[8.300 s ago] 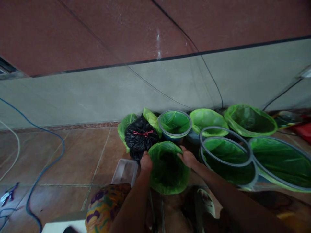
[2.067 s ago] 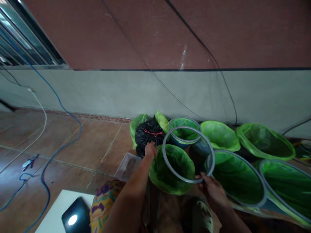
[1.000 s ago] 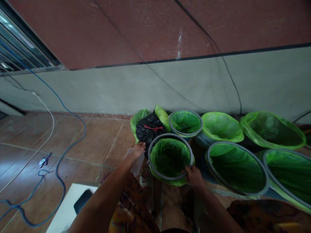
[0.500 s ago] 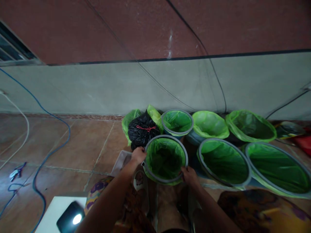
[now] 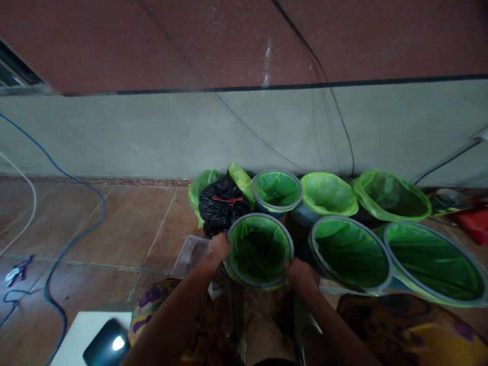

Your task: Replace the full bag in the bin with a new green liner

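Observation:
In front of me stands a trash bin (image 5: pixel 263 215) with a grey rim and a green bag (image 5: pixel 239 243) lining its inside. My left hand (image 5: pixel 220 247) is closed on the left side of that rim. On the lower right of the same rim, my right hand (image 5: pixel 302 275) is closed too; its fingers are partly hidden. A black garbage bag (image 5: pixel 221 206) tied with red string lies just beyond my left hand. To the right is another lined bin (image 5: pixel 353 294) with a grey rim.
Against the wall stand more green-lined bins (image 5: pixel 278 207), (image 5: pixel 330 212). A clear plastic tray (image 5: pixel 183 256) lies left of my left hand. A blue cable (image 5: pixel 101 218) crosses the tiled floor. At lower left a dark phone-like device (image 5: pixel 104 345) rests on a white surface (image 5: pixel 78 330).
My right hand has shifted slightly and now shows more of its back at the rim. The bin stays nearly in place, and the view has turned a little to the right.

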The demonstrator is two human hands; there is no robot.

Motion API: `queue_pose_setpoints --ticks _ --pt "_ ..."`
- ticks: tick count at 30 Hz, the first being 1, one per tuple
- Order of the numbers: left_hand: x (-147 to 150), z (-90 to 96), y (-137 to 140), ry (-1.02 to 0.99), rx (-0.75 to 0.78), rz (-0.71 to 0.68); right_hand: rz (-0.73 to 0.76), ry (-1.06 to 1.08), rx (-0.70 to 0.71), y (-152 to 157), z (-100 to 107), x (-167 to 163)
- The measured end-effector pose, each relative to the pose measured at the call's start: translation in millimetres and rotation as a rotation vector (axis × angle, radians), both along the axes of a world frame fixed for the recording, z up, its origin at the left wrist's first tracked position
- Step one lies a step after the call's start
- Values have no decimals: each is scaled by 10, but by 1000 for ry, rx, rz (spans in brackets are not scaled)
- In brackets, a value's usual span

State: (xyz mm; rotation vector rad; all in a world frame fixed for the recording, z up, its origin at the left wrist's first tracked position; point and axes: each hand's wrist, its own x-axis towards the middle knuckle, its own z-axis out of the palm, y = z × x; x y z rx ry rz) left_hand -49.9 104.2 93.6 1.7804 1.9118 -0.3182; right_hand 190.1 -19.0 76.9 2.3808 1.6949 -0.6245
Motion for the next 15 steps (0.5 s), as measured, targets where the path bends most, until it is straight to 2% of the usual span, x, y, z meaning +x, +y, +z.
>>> queue_pose_setpoints --ticks 3,7,11,15 --pt "-3 -23 -14 19 -11 -10 -68 -20 -72 32 -17 -37" --pt "2 -34 -20 23 -21 -25 -81 -15 -131 63 -11 -50" --pt "25 -13 -15 39 -41 -18 -111 10 -140 69 2 -56" --pt "48 6 -12 61 -70 -7 -110 16 -108 16 -70 -54"
